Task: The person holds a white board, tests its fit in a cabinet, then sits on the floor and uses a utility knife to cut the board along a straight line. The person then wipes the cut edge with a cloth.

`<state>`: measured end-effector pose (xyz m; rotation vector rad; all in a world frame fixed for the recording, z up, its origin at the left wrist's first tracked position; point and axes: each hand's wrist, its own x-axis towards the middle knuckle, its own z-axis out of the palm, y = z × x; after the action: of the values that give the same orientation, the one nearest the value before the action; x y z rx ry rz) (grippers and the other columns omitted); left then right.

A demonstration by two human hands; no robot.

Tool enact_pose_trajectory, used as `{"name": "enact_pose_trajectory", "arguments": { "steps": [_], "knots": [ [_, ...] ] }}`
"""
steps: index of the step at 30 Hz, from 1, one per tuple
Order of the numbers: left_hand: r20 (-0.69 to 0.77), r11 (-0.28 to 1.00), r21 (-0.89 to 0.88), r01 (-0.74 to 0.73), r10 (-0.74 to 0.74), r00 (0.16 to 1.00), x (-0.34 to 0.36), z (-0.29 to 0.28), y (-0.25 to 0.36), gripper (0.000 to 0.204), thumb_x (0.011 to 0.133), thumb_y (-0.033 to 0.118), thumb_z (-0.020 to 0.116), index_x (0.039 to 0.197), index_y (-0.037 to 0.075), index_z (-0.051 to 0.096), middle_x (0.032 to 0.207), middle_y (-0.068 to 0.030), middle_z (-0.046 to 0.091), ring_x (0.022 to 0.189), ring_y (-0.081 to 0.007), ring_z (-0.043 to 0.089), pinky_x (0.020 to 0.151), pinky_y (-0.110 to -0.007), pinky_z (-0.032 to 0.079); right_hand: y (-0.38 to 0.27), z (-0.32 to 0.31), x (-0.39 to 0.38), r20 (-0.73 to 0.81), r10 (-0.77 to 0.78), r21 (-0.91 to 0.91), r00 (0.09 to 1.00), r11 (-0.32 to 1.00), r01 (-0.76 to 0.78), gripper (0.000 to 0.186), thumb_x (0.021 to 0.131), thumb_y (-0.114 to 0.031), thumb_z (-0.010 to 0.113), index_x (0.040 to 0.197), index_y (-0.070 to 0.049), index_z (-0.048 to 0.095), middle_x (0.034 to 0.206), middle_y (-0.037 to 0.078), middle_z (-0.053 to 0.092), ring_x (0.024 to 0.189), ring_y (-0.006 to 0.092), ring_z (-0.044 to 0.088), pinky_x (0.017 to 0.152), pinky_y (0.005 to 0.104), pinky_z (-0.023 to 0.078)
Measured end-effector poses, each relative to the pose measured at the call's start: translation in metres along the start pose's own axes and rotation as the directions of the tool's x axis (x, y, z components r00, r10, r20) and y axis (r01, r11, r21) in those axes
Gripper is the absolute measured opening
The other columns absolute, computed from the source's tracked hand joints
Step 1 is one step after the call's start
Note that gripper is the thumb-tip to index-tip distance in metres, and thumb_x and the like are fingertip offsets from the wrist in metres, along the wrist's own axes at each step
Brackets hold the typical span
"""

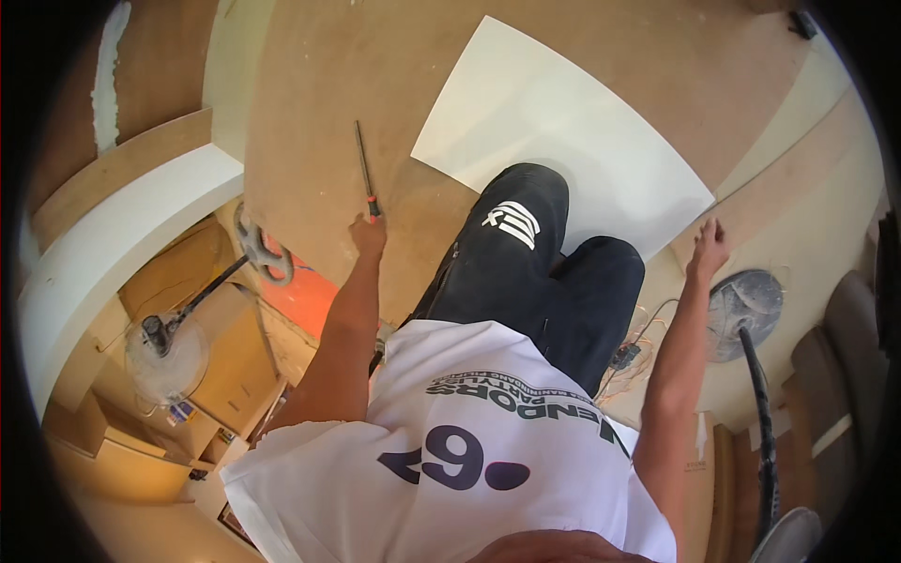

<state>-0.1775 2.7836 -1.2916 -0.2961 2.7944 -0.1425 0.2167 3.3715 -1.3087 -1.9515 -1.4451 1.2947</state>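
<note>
My left hand [369,236] is closed around the red and black handle of a long, thin dark file [363,161]. The blade points away from me over the brown board. A white sheet panel [526,103] lies in front of me, with my knees in dark trousers over its near edge. Beside the panel's right corner is my right hand [710,249], its fingers loosely bent and a little apart. I see nothing in it, and it appears just short of the panel.
A large brown board [310,94] spreads beneath the panel. Stand fans flank me, one dusty round base [746,314] at right and a fan [167,357] at left. Tangled wires [631,355] lie by my right knee. A white ledge [131,239] and wooden cabinets [239,366] stand at left.
</note>
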Motion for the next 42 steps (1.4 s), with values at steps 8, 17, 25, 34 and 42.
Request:
{"name": "enact_pose_trajectory", "arguments": {
  "steps": [8, 17, 25, 34, 42],
  "knots": [
    [0.140, 0.997, -0.035, -0.072, 0.076, 0.987, 0.029, 0.037, -0.003, 0.055, 0.081, 0.027, 0.071, 0.128, 0.003, 0.053, 0.117, -0.0277, 0.057, 0.102, -0.0388, 0.061, 0.086, -0.045, 0.050, -0.053, -0.035, -0.221, 0.364, 0.080, -0.088, 0.928, 0.995, -0.051, 0.024, 0.094, -0.016, 0.064, 0.109, 0.004, 0.066, 0.094, 0.010, 0.067, 0.085, 0.0162, 0.064, 0.077, 0.0286, 0.053],
    [0.468, 0.683, -0.697, 0.220, 0.200, 0.861, 0.010, -0.017, -0.025, 0.027, 0.088, 0.009, 0.063, 0.111, -0.003, 0.058, 0.077, -0.0058, 0.057, 0.063, -0.0172, 0.057, 0.057, -0.031, 0.050, -0.110, 0.046, -0.265, 0.393, -0.075, -0.125, 0.916, 0.983, 0.134, 0.027, 0.090, -0.016, 0.065, 0.109, 0.003, 0.067, 0.094, 0.011, 0.071, 0.087, 0.0163, 0.065, 0.080, 0.0296, 0.050],
    [0.414, 0.452, -0.879, 0.151, 0.565, 0.714, -0.123, -0.194, 0.115, 0.030, 0.090, 0.013, 0.063, 0.116, 0.000, 0.055, 0.081, -0.0045, 0.057, 0.062, -0.0101, 0.054, 0.055, -0.024, 0.045, -0.170, 0.125, -0.323, 0.695, -0.167, 0.141, 0.699, 0.985, 0.095, 0.037, 0.093, -0.025, 0.064, 0.117, 0.003, 0.062, 0.091, 0.010, 0.069, 0.081, 0.0151, 0.064, 0.076, 0.0277, 0.050],
    [0.266, 0.229, -0.849, -0.475, 0.964, -0.011, -0.278, -0.185, 0.192, 0.026, 0.086, 0.015, 0.067, 0.110, 0.007, 0.063, 0.099, -0.0090, 0.059, 0.096, -0.0204, 0.057, 0.083, -0.037, 0.044, -0.121, 0.015, -0.297, 0.445, 0.032, 0.581, 0.895, 0.750, -0.315, 0.022, 0.097, -0.014, 0.056, 0.109, 0.005, 0.057, 0.072, 0.005, 0.055, 0.056, 0.0130, 0.054, 0.056, 0.0306, 0.054],
    [-0.030, 0.193, -0.045, -0.980, 0.980, 0.195, -0.241, -0.140, 0.208, 0.053, 0.089, 0.040, 0.062, 0.131, 0.008, 0.054, 0.138, -0.0152, 0.047, 0.135, -0.0358, 0.033, 0.111, -0.055, 0.020, -0.043, -0.006, -0.259, 0.174, 0.448, 0.448, 0.877, 0.757, -0.475, 0.018, 0.095, -0.022, 0.058, 0.091, -0.004, 0.055, 0.062, 0.000, 0.048, 0.046, 0.0096, 0.046, 0.040, 0.0285, 0.043]
  ]
}}
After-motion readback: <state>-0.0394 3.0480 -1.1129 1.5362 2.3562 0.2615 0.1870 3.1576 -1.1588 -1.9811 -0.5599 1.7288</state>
